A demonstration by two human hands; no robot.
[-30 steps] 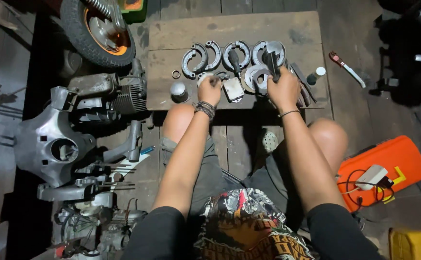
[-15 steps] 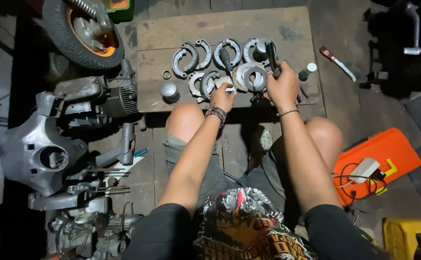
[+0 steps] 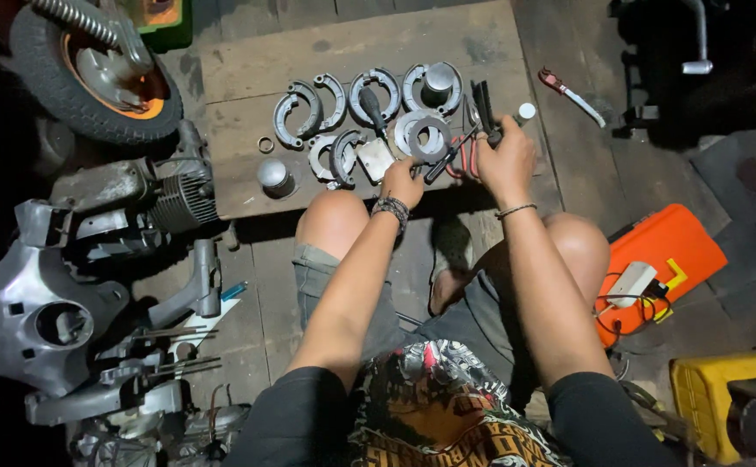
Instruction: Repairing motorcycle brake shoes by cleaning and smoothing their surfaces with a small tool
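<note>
Brake shoes [image 3: 309, 108] laid in pairs along the board [image 3: 240, 186] far edge, sorted for reach | ur L hand [image 3: 402, 182] at near edge, grip clenched on small plate [image 3: 375, 158] | R hand [image 3: 506, 160] near-right corner, grasping red-handled pliers [image 3: 460, 156].

1. Dark, worn wooden plank floor [image 3: 586, 190], dimly lit.
2. A paler wooden board [image 3: 240, 186] lies on it as a low work surface.
3. Deep shadow fills the left edge and the top right corner.

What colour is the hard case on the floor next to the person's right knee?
The hard case is bright orange; the head view shows it clearly, right of the knee.
</note>
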